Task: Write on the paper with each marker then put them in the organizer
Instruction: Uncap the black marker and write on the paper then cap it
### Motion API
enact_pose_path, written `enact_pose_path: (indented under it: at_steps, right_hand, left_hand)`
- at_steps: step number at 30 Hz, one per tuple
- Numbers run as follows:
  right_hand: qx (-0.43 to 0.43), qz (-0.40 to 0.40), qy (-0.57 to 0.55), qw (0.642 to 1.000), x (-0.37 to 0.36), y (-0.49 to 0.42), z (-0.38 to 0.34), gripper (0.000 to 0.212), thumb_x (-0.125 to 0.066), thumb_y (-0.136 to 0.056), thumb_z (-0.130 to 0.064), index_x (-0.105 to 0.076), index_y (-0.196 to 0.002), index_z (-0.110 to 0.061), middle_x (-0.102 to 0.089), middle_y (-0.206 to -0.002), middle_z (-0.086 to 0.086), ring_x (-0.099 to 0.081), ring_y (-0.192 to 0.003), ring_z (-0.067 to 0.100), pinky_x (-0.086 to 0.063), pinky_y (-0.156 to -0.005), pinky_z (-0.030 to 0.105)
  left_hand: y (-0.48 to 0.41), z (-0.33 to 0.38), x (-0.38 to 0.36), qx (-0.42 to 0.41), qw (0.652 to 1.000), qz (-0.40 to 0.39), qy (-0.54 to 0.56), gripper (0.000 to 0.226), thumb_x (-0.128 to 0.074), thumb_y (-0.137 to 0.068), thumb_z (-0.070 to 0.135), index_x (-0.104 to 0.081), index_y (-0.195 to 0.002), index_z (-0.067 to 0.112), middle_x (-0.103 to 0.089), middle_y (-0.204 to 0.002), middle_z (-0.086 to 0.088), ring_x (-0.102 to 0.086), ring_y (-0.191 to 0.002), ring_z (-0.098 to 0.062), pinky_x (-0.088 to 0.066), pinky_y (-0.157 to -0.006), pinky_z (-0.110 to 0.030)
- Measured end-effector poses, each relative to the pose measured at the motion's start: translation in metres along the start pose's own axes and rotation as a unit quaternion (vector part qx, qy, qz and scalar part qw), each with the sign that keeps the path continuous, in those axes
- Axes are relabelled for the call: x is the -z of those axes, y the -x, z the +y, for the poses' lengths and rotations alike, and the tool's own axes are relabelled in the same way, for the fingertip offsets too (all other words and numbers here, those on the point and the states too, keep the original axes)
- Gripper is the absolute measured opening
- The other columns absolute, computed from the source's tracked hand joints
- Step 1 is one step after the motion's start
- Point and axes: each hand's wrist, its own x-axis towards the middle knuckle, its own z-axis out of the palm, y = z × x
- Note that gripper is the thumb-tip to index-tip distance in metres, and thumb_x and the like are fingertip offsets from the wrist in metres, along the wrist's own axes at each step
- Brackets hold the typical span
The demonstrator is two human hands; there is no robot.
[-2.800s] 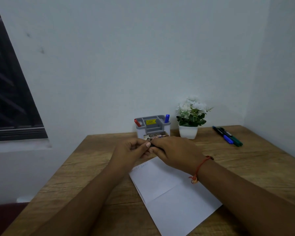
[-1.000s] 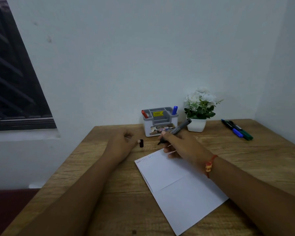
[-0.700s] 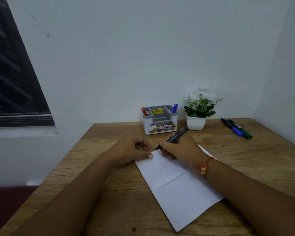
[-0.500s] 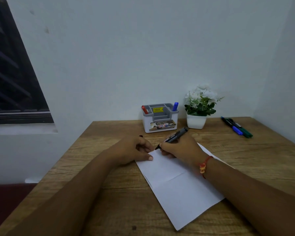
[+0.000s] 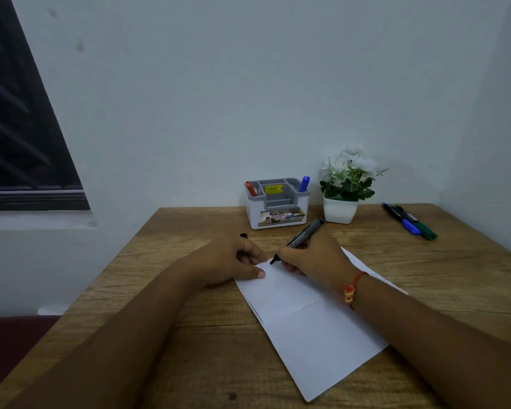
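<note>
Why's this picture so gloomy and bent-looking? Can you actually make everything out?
Head view: dim, bluish light, no glare; the wide lens makes the dark window lean; the right hand casts only a faint shadow on the white sheet of paper; the black marker in it is sharp, the black cap in the left hand a mere speck.

The paper (image 5: 313,329) lies mid-way across the table (image 5: 189,364). At its 12 o'clock stands the organizer (image 5: 255,215), one marker (image 5: 250,188) in its 9 o'clock slot, another marker (image 5: 304,183) in its 3 o'clock slot. The plant (image 5: 340,208) sits just at the organizer's 3 o'clock. Two loose markers (image 5: 408,221) lie together at the paper's 2 o'clock. The left hand (image 5: 227,261), gripping a cap (image 5: 243,235), rests on the paper's 10 o'clock edge; the right hand (image 5: 313,258) sets the held marker (image 5: 303,234) tip-down at 11 o'clock.
</note>
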Motion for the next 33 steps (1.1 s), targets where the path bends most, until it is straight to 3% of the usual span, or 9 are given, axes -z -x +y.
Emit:
enact_pose_path:
  at_steps: [3,10,23,33]
  right_hand:
    - [-0.003,0.01,-0.011,1.0,0.0,-0.001,0.0001,0.024,-0.072,-0.08,-0.029,-0.076,-0.074,-0.006,-0.075,-0.064,0.0,-0.068,-0.054,0.006,-0.057,-0.059,0.023]
    - [-0.008,0.014,0.005,1.0,-0.0012,-0.0008,-0.0012,0.024,-0.071,-0.077,-0.029,-0.075,-0.072,-0.006,-0.075,-0.064,-0.002,-0.072,-0.061,0.012,-0.06,-0.067,0.03]
    - [-0.02,0.014,0.006,1.0,-0.0004,-0.0035,-0.0001,0.024,-0.07,-0.076,-0.029,-0.075,-0.075,-0.006,-0.075,-0.065,0.003,-0.074,-0.067,0.018,-0.062,-0.069,0.035]
    - [-0.02,0.022,0.005,1.0,-0.0011,-0.0023,-0.002,0.025,-0.068,-0.076,-0.028,-0.074,-0.071,-0.004,-0.074,-0.064,0.005,-0.067,-0.057,0.01,-0.06,-0.066,0.033]
  left_hand:
    - [-0.0003,-0.0006,0.0004,0.003,1.0,-0.002,0.004,0.035,-0.079,-0.078,0.031,-0.07,-0.112,0.03,-0.067,-0.103,0.014,-0.059,-0.093,-0.004,-0.05,-0.083,-0.019]
    - [-0.0017,-0.0003,0.0007,0.003,1.0,-0.006,0.005,0.036,-0.079,-0.078,0.03,-0.07,-0.113,0.028,-0.067,-0.101,0.015,-0.058,-0.087,0.001,-0.045,-0.075,-0.012]
    - [-0.003,-0.0018,0.0004,0.011,1.0,-0.004,0.002,0.036,-0.079,-0.078,0.032,-0.071,-0.112,0.028,-0.068,-0.104,0.011,-0.059,-0.084,0.004,-0.041,-0.068,-0.006]
    - [-0.0034,-0.0013,0.0008,0.015,1.0,-0.007,-0.001,0.035,-0.078,-0.078,0.031,-0.071,-0.113,0.029,-0.067,-0.104,0.012,-0.059,-0.088,-0.001,-0.043,-0.07,-0.01]
